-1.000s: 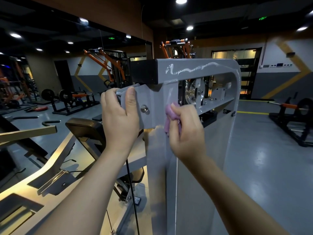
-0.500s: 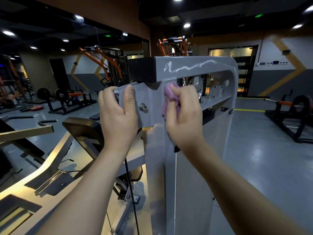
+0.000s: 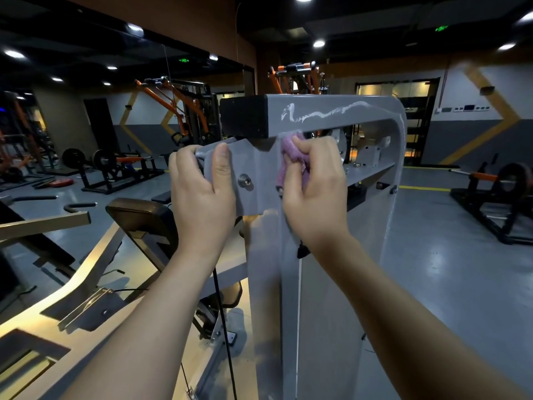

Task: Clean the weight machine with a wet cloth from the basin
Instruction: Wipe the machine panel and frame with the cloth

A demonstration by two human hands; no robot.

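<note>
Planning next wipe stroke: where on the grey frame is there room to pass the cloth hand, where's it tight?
Free: upright below the right hand; top beam between black end cap and rounded corner. Crowded: bracket plate between left hand and purple cloth, bolt in the middle; right of the right hand, a pulley sits inside the frame.

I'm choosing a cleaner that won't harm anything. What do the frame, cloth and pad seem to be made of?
Frame: likely steel, glossy grey paint; light glints on it. Cloth: soft purple fabric, fuzzy, perhaps terry or microfibre; it bunches in the right hand. Pad: dark, faint sheen, probably vinyl or leather; cannot tell which.
</note>
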